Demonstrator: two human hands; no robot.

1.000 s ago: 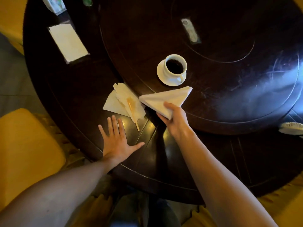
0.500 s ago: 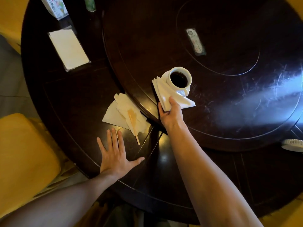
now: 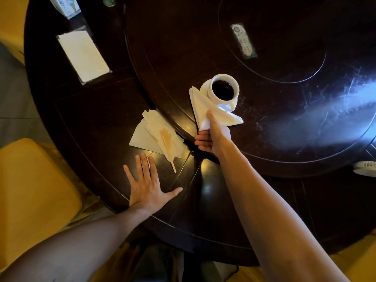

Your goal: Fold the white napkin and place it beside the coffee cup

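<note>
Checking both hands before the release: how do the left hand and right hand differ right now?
The left hand lies flat and open on the table, fingers spread, holding nothing; the right hand is closed on the folded white napkin. The left rests near the table's edge; the right reaches farther in, next to the coffee cup. Both are bare.

- The left hand (image 3: 149, 185) lies flat, palm down, on the table (image 3: 101, 123), fingers straight and close together, thumb splayed out to the right.
- The left forearm runs back bare toward the lower left corner.
- The right arm reaches far forward, nearly straight, bare from elbow to wrist.
- The right hand (image 3: 212, 137) has its grip closed on the napkin (image 3: 205, 106), thumb pressing on top, curled fingers showing underneath.
</note>
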